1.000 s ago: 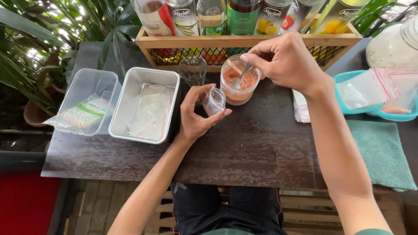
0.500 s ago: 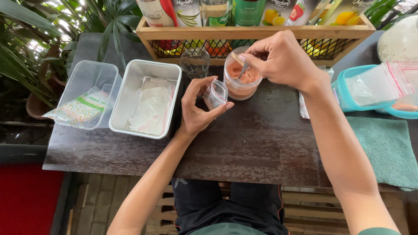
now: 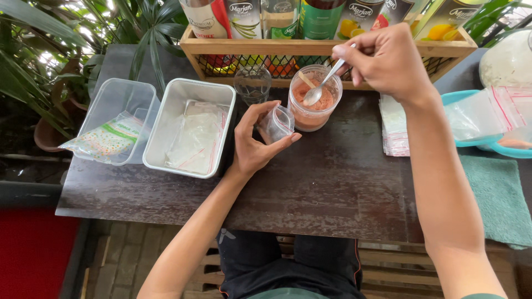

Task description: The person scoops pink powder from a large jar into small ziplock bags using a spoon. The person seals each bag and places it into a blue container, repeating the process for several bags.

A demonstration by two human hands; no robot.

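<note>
My left hand (image 3: 254, 145) holds a small clear zip bag (image 3: 276, 123) open, just left of a clear plastic cup of orange-pink powder (image 3: 313, 98). My right hand (image 3: 388, 61) grips a metal spoon (image 3: 322, 84) by its handle. The spoon's bowl sits over the powder inside the cup. A wooden stick also stands in the cup. Both hands are above a dark wooden table (image 3: 332, 188).
A metal tray of filled clear bags (image 3: 191, 127) and a clear plastic tub (image 3: 113, 119) lie at the left. An empty glass (image 3: 252, 83) stands before a wooden crate of bottles (image 3: 327, 47). A stack of empty zip bags (image 3: 393, 127), a teal tray (image 3: 482, 119) and a green cloth (image 3: 499, 194) lie at the right.
My right hand has lifted away from the cup rim, raising the spoon so that its bowl shows over the powder. My left hand has stayed with the bag beside the cup.
</note>
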